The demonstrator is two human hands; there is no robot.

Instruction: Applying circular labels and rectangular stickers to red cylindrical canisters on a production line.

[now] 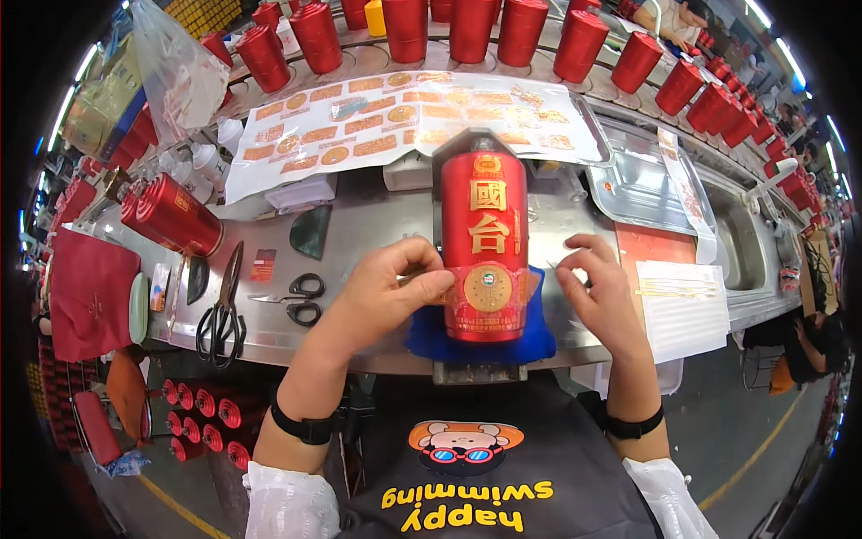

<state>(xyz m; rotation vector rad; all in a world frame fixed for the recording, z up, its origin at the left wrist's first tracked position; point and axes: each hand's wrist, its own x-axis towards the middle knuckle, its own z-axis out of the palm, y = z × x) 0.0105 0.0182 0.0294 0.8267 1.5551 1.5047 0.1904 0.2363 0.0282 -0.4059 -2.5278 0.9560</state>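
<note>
A red bottle (pixel 485 207) with raised gold characters lies on a dark stand in front of me, its neck pointing away. Around its lower part runs a translucent reddish decal (pixel 489 289) with a round gold emblem. My left hand (pixel 395 286) is closed at the decal's left edge, thumb pressed against it and fingers curled. Right of the bottle, my right hand (pixel 593 286) is held apart from it, thumb and forefinger drawn together; a tiny thin thing seems to show at their tips. A blue cloth (pixel 539 328) is bunched under the bottle's near end.
A white sheet of orange-gold decals (pixel 359 126) lies beyond the bottle. To the left are small scissors (pixel 303 299), large shears (pixel 221 323) and more red bottles (pixel 175 211). A metal tray (pixel 642 193), white papers (pixel 682 314) and a sink (pixel 732 229) stand right. Red bottles line the far conveyor (pixel 440 65).
</note>
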